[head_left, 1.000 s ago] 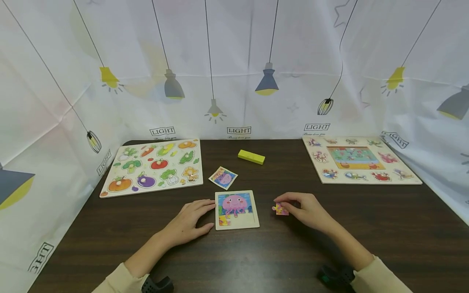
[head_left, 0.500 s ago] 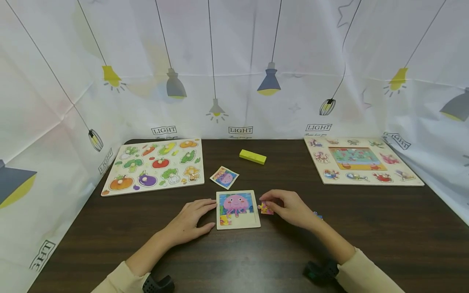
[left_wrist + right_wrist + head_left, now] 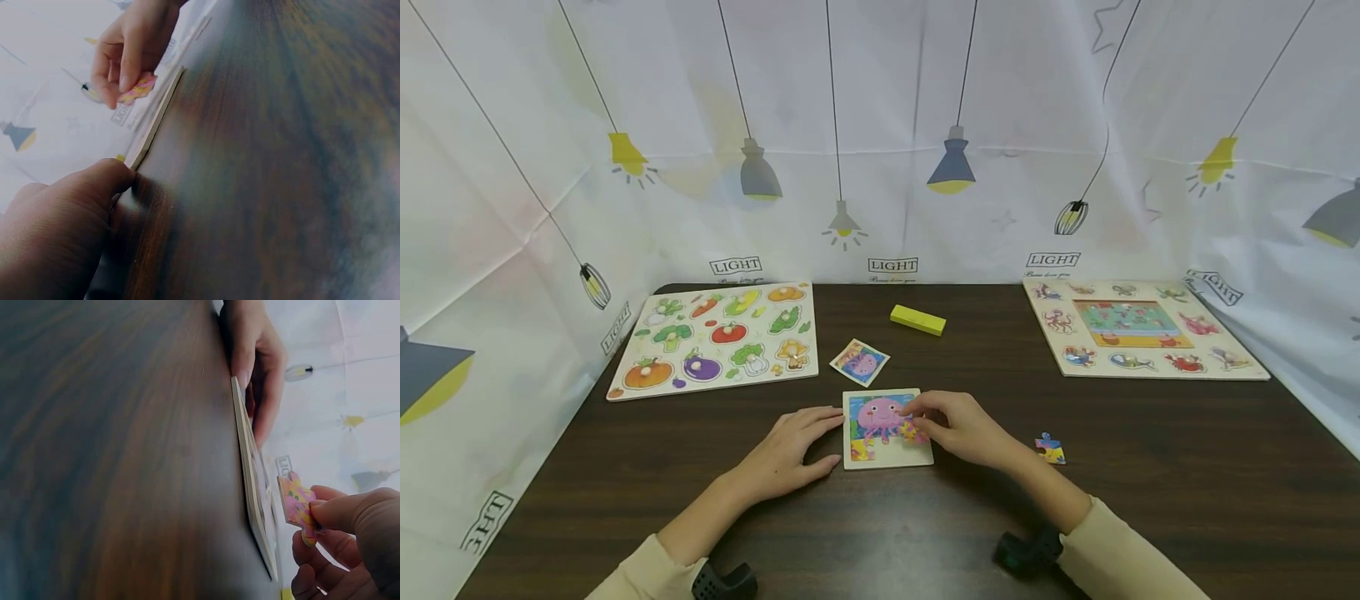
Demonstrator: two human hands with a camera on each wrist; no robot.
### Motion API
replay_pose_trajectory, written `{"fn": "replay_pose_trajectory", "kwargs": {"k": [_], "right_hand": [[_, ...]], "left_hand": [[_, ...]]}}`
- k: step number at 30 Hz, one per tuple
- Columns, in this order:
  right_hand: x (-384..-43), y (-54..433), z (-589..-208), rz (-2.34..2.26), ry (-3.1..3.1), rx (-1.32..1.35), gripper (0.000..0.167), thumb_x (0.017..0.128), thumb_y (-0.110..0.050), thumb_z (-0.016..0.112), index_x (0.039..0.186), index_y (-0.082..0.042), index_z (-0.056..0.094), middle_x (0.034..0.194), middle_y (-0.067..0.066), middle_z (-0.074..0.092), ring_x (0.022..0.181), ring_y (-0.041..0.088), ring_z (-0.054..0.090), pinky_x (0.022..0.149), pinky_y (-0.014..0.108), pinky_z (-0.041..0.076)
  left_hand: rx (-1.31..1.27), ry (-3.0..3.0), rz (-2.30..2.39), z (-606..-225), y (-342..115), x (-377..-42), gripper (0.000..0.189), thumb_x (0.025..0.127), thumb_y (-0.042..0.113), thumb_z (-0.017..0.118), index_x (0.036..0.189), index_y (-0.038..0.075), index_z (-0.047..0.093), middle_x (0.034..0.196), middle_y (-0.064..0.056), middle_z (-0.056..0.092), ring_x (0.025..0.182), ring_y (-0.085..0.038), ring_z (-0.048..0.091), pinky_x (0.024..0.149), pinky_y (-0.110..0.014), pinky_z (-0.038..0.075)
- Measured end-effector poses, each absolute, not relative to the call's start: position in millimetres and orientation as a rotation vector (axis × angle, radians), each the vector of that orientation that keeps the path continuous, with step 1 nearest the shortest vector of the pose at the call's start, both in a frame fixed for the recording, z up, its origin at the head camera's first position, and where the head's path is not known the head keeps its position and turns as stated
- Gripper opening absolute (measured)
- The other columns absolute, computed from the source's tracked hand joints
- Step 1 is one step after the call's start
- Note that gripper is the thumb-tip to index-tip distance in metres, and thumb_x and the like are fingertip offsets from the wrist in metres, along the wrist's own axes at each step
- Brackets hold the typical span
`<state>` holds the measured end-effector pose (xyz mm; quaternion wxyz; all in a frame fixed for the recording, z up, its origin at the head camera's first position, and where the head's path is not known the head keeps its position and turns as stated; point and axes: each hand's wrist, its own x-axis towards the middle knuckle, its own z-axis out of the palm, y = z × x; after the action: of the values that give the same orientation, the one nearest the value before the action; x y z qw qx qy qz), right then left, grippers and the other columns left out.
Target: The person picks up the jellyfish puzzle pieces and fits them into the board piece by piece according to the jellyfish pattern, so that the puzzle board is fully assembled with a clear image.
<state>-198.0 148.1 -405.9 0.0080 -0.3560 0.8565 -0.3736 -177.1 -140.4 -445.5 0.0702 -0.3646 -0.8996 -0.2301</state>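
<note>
A small square jigsaw board (image 3: 891, 454) lies on the table, with a pink jellyfish picture across its upper part. Bare wood shows along its lower right, and a yellow piece (image 3: 860, 450) fills the lower left corner. My left hand (image 3: 792, 450) touches the board's left edge with relaxed fingers and thumb. Between thumb and fingers, my right hand (image 3: 962, 429) pinches a pink and yellow jigsaw piece (image 3: 297, 503). The piece is held over the board's right side, raised above the surface in both wrist views. A blue and yellow jigsaw piece (image 3: 1051, 450) lies on the table under the right forearm's far side.
Behind the board lies a small square picture card (image 3: 860, 363), with a yellow block (image 3: 917, 320) farther back. A vegetable peg puzzle (image 3: 715, 342) lies back left, and a sea-animal puzzle board (image 3: 1142, 333) back right. A printed cloth (image 3: 880, 108) hangs beyond the table.
My right hand has moved left with the pinched jigsaw piece, from beside the board to over it. The blue and yellow piece has come into view. The left hand stays at the board's edge.
</note>
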Motion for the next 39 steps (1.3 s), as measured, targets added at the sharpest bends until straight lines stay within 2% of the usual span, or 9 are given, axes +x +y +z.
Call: {"fn": "replay_pose_trajectory", "kwargs": {"k": [9,39], "right_hand": [[-198,135,-408,-1.136,2.663,-1.126,0.016,0.087,-0.007,0.062,0.101,-0.009,0.067,0.079,-0.007,0.058,0.064,0.010,0.048,0.055,0.021,0.040],[-198,112,-415,-1.067,2.620,-1.217,0.013,0.083,-0.007,0.066,0.095,-0.010,0.066,0.078,-0.009,0.058,0.065,0.004,0.048,0.058,0.021,0.043]], "left_hand": [[-1.088,-2.717,-0.694,-444,-140,-177,0.053,0.087,0.035,0.061,0.132,0.008,0.050,0.134,-0.007,0.046,0.125,-0.020,0.039,0.097,-0.044,0.031],[-1.087,-2.719,-0.705,-444,-141,-177,0.053,0.087,0.034,0.061,0.131,0.008,0.050,0.134,-0.007,0.046,0.125,-0.020,0.038,0.098,-0.044,0.030]]}}
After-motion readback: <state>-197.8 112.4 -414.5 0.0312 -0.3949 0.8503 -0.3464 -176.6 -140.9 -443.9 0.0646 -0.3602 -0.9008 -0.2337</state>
